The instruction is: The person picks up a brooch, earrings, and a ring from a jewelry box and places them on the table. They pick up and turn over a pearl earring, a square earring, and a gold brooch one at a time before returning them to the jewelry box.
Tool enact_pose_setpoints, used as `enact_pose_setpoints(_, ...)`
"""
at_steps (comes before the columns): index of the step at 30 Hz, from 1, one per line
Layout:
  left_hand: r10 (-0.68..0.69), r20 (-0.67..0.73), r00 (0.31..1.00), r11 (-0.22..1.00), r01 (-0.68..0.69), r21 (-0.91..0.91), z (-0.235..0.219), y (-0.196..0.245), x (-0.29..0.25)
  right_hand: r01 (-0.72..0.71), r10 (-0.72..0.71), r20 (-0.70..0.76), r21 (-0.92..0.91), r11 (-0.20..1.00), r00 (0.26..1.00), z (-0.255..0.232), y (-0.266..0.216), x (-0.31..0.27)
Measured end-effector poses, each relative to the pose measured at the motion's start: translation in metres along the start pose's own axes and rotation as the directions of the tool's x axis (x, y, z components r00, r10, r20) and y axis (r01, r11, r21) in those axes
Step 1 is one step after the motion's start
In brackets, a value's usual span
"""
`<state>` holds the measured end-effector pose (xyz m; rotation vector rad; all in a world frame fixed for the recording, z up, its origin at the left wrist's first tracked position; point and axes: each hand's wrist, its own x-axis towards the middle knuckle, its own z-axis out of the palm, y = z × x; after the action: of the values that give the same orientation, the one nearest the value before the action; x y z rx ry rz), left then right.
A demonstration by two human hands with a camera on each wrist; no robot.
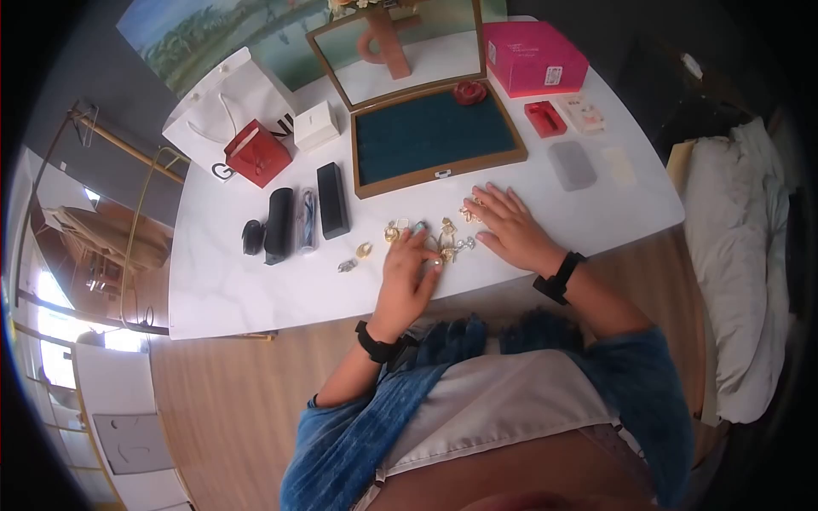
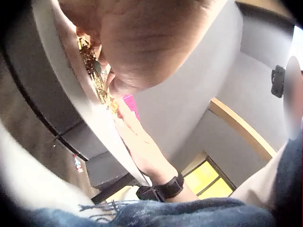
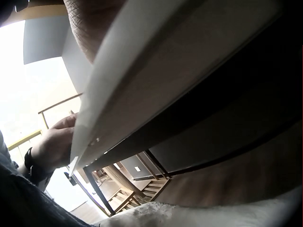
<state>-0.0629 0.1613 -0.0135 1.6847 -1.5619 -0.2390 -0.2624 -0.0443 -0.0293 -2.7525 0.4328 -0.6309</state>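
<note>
Small gold and silver jewelry pieces [image 1: 447,228] lie in a loose group near the table's front edge. Over the left part of the group is my left hand [image 1: 407,277], its fingers bent down among the pieces; whether they pinch one cannot be told. My right hand [image 1: 514,232] rests flat with fingers spread, the fingertips touching a gold piece [image 1: 469,213]. In the left wrist view gold jewelry [image 2: 102,90] shows below my left palm [image 2: 147,42]. The right wrist view shows mostly the table's edge [image 3: 102,90], with the right fingers hidden.
Behind the hands stands an open wooden case [image 1: 439,173] with a dark green lining and a red rose. Left are a black box [image 1: 332,200], dark cases [image 1: 279,226], a red bag [image 1: 258,153] and a white box [image 1: 316,126]. Right are a pink box [image 1: 535,58] and a grey case [image 1: 572,166].
</note>
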Motion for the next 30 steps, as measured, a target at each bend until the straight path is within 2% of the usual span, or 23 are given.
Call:
enact_pose_setpoints(1, 0.0, -0.033, 0.999, 1.0, -0.001, -0.013, -0.003, 0.002, 0.001, -0.007, 0.007, -0.008, 0.002, 1.0, 1.0, -0.001, 0.002, 0.002)
enact_pose_setpoints(4, -0.009, -0.258, 0.966, 0.957, 0.083, 0.279, -0.021, 0.0, -0.01, -0.024, 0.026, -0.043, 0.043, 0.999, 0.999, -0.008, 0.0, 0.002)
enact_pose_setpoints(7, -0.217, -0.388, 0.896, 0.954, 0.279, 0.113, -0.034, -0.028, -0.032, -0.039, 0.047, -0.095, 0.084, 0.996, 0.994, -0.014, -0.002, 0.002)
enact_pose_setpoints(9, -0.287, -0.373, 0.882, 0.955, 0.293, -0.044, -0.028, -0.054, -0.044, -0.044, 0.056, -0.127, 0.102, 0.994, 0.99, -0.012, -0.003, 0.001)
enact_pose_setpoints(13, -0.267, -0.264, 0.927, 0.963, 0.25, -0.099, -0.019, -0.049, -0.038, -0.047, 0.071, -0.168, 0.143, 0.989, 0.983, -0.013, -0.004, 0.001)
enact_pose_setpoints(18, -0.25, -0.208, 0.946, 0.96, 0.214, -0.181, 0.003, -0.04, -0.012, -0.042, 0.087, -0.202, 0.217, 0.975, 0.976, -0.013, 0.0, -0.002)
enact_pose_setpoints(20, -0.223, -0.201, 0.954, 0.971, 0.198, -0.135, 0.009, -0.031, 0.002, -0.044, 0.105, -0.217, 0.268, 0.962, 0.97, -0.012, 0.003, -0.003)
enact_pose_setpoints(23, -0.166, -0.159, 0.973, 0.984, 0.153, -0.087, 0.001, -0.021, 0.018, -0.129, 0.344, -0.208, 0.658, 0.742, 0.916, -0.009, 0.017, -0.005)
enact_pose_setpoints(25, -0.094, -0.176, 0.98, 0.995, 0.088, -0.045, -0.008, -0.021, 0.034, -0.108, 0.321, -0.203, 0.668, 0.736, 0.925, -0.019, 0.026, 0.005)
enact_pose_setpoints(26, -0.2, -0.12, 0.972, 0.95, 0.162, -0.267, -0.011, -0.018, 0.043, -0.098, 0.308, -0.2, 0.672, 0.734, 0.93, -0.028, 0.028, 0.011)
enact_pose_setpoints(28, -0.342, 0.045, 0.939, 0.707, 0.289, -0.645, -0.015, -0.012, 0.07, -0.002, 0.281, -0.257, 0.734, 0.679, 0.925, -0.034, 0.02, 0.036)
enact_pose_setpoints(29, -0.245, 0.083, 0.966, 0.634, 0.224, -0.74, -0.016, -0.013, 0.086, 0.041, 0.257, -0.276, 0.75, 0.66, 0.926, -0.035, 0.016, 0.051)
enact_pose_setpoints(30, -0.242, 0.181, 0.953, 0.491, 0.281, -0.824, -0.017, -0.009, 0.102, 0.084, 0.232, -0.296, 0.765, 0.638, 0.927, -0.036, 0.01, 0.067)
